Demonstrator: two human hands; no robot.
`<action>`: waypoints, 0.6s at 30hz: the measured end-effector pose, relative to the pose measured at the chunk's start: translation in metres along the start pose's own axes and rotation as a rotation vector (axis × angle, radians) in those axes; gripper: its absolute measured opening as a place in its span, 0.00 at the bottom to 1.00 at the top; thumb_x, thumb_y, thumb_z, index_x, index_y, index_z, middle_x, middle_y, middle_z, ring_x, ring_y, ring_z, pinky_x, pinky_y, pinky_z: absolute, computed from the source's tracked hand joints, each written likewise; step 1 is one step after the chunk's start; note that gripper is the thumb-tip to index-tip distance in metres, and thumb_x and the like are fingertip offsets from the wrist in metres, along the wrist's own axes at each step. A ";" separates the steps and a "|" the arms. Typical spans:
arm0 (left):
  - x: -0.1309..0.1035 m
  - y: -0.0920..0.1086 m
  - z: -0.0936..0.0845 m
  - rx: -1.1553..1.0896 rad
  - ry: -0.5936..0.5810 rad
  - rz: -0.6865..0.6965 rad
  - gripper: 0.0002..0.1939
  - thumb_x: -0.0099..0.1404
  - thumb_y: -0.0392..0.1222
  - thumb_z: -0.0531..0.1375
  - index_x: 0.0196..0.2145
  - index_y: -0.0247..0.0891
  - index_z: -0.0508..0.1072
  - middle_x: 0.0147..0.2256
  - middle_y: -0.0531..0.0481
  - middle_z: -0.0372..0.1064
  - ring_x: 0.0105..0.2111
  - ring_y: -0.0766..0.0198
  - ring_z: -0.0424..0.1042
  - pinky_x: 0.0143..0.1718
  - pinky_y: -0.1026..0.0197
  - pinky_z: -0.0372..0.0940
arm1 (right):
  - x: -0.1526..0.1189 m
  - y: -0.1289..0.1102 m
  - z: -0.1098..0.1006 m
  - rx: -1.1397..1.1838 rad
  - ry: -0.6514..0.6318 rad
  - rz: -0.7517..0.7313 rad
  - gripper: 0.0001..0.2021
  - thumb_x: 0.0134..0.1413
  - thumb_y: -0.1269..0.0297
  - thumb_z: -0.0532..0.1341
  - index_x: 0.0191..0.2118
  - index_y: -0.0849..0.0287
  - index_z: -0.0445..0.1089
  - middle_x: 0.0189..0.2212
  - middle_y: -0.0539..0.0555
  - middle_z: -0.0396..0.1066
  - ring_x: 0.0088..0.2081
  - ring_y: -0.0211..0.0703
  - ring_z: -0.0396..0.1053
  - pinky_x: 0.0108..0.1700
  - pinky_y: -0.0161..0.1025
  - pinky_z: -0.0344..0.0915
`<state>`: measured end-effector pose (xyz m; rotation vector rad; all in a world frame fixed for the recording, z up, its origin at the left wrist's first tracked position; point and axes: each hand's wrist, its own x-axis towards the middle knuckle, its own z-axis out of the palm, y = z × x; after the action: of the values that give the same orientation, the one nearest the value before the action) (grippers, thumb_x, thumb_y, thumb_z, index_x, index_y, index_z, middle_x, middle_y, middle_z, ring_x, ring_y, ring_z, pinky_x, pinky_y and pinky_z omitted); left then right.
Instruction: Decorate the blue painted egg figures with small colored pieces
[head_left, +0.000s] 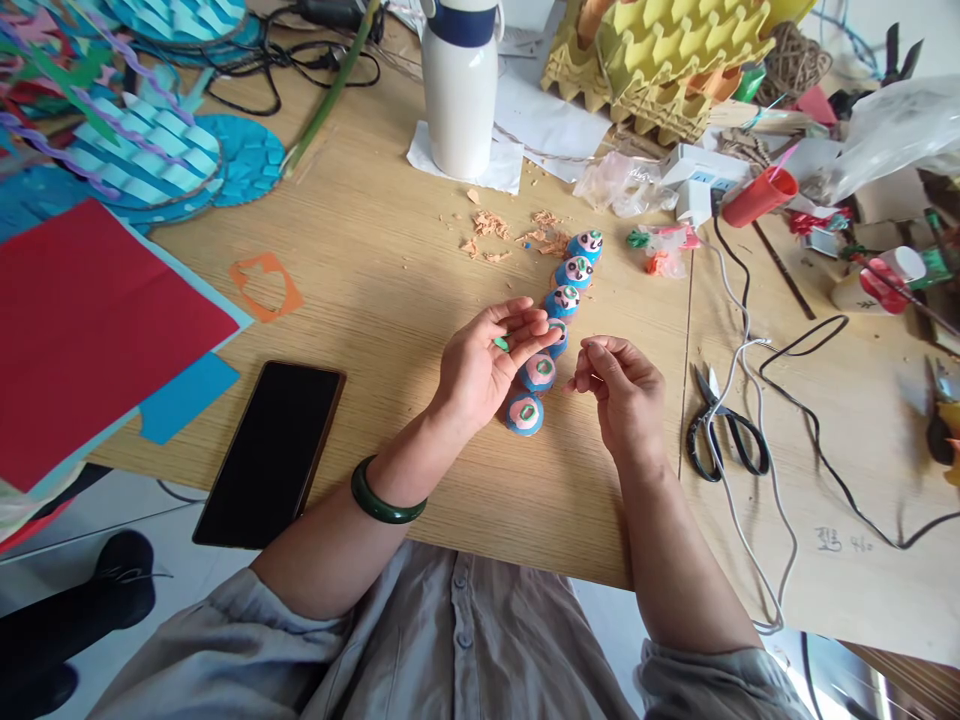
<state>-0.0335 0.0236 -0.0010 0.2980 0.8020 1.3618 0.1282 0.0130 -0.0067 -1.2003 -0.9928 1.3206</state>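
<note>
My left hand is turned palm up over a row of small decorated domes, its fingers loosely curled. A small bright green piece rests in it by the fingers. To the right of the row, my right hand has thumb and fingertips pinched together; whatever they hold, if anything, is too small to make out. Several blue domes with pink tops make up the row. The nearest dome has a green ring on its top, and the farthest dome also carries dark marks. My left hand partly hides a middle dome.
A black phone and a red sheet lie left. Black-handled scissors and loose cables are right. Behind stand a white bottle and yellow egg trays. Orange scraps lie beyond the domes.
</note>
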 end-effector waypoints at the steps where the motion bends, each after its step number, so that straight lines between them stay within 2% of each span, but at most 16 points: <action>1: 0.000 0.000 0.000 0.001 0.005 0.015 0.09 0.65 0.29 0.54 0.35 0.35 0.74 0.33 0.48 0.75 0.36 0.67 0.78 0.56 0.52 0.74 | 0.000 0.000 0.000 0.007 0.002 0.002 0.11 0.52 0.56 0.72 0.34 0.56 0.76 0.24 0.46 0.71 0.23 0.32 0.66 0.27 0.33 0.73; 6: 0.001 0.000 -0.003 0.067 -0.010 0.045 0.06 0.66 0.36 0.57 0.38 0.36 0.74 0.36 0.46 0.74 0.42 0.64 0.79 0.58 0.51 0.72 | 0.000 -0.001 0.001 0.010 0.022 0.010 0.11 0.50 0.55 0.73 0.33 0.55 0.76 0.24 0.46 0.71 0.23 0.32 0.66 0.27 0.34 0.72; 10: 0.002 0.002 -0.004 0.088 -0.035 0.044 0.12 0.69 0.44 0.55 0.41 0.37 0.75 0.43 0.42 0.76 0.53 0.57 0.77 0.61 0.50 0.71 | 0.001 0.001 0.000 -0.007 0.000 0.001 0.10 0.53 0.55 0.72 0.34 0.55 0.76 0.24 0.46 0.70 0.23 0.32 0.66 0.27 0.34 0.72; 14: 0.002 0.000 -0.005 0.078 -0.052 0.088 0.10 0.69 0.39 0.56 0.45 0.36 0.75 0.48 0.41 0.77 0.58 0.55 0.75 0.63 0.49 0.69 | 0.000 0.002 -0.001 -0.021 -0.015 -0.007 0.10 0.55 0.55 0.71 0.35 0.55 0.76 0.24 0.46 0.70 0.23 0.32 0.66 0.28 0.34 0.73; 18: 0.000 -0.002 -0.002 0.026 -0.008 0.115 0.09 0.71 0.34 0.54 0.45 0.36 0.73 0.45 0.42 0.80 0.57 0.56 0.77 0.63 0.50 0.69 | 0.000 0.001 -0.001 -0.005 -0.002 -0.002 0.10 0.53 0.55 0.72 0.34 0.56 0.77 0.24 0.46 0.71 0.23 0.33 0.67 0.27 0.34 0.72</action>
<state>-0.0332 0.0230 -0.0038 0.3741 0.8061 1.4574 0.1286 0.0128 -0.0080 -1.2017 -0.9996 1.3183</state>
